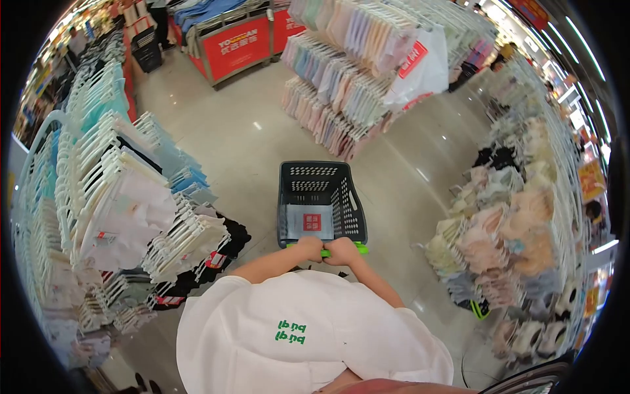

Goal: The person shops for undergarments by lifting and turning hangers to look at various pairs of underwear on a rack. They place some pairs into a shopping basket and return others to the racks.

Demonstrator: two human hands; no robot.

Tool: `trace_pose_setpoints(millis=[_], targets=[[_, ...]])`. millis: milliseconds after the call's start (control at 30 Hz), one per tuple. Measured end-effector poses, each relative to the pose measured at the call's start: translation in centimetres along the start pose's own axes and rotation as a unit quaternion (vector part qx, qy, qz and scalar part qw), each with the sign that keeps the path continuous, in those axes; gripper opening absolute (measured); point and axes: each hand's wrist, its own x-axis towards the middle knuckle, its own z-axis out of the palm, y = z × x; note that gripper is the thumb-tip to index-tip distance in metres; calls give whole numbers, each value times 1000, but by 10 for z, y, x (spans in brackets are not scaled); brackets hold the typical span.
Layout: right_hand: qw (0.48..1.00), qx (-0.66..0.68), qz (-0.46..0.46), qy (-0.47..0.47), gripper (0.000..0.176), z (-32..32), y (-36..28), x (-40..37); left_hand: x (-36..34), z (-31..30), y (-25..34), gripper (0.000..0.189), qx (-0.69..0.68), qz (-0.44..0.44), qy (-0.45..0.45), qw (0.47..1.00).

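A: While both hands are on it, where is the cart (pixel 321 190)?

B: Right in front of the person, on the floor (pixel 249 131) between the racks. The left hand (pixel 308 248) and the right hand (pixel 344 250) sit side by side on the green handle (pixel 359 247), fingers curled shut round it.

A: What could go wrong?

B: I think the cart could bump the rack ahead (pixel 354 98), because it points that way. Clothes on the left rack (pixel 131 210) hang out near the left arm, so a sleeve might catch a hanger.

A: And the pack (pixel 308 222) inside?

B: It lies low in the cart. It looks safe, unless a hard bump tips the cart.
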Motion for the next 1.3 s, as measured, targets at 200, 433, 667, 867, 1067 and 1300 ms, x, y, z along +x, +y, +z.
trace_pose_setpoints(millis=[200,433,667,867,1067,1300], targets=[[998,-25,-50,26,29,-38,52,48,27,-12,-10,22,-56,-34,286,956],[996,-39,-68,-32,32,-65,86,109,58,-75,-45,35,-98,-48,187,976],[986,-23,-160,-38,32,-78,117,189,89,-121,-121,51,-157,26,85,984],[982,-50,-180,-14,31,-93,140,264,105,-145,-168,43,-270,11,205,941],[972,-53,-219,-72,29,-125,154,362,127,-193,-234,35,-282,-54,302,909],[957,-53,-273,-86,29,-154,173,472,133,-259,-292,32,-339,-128,370,855]])
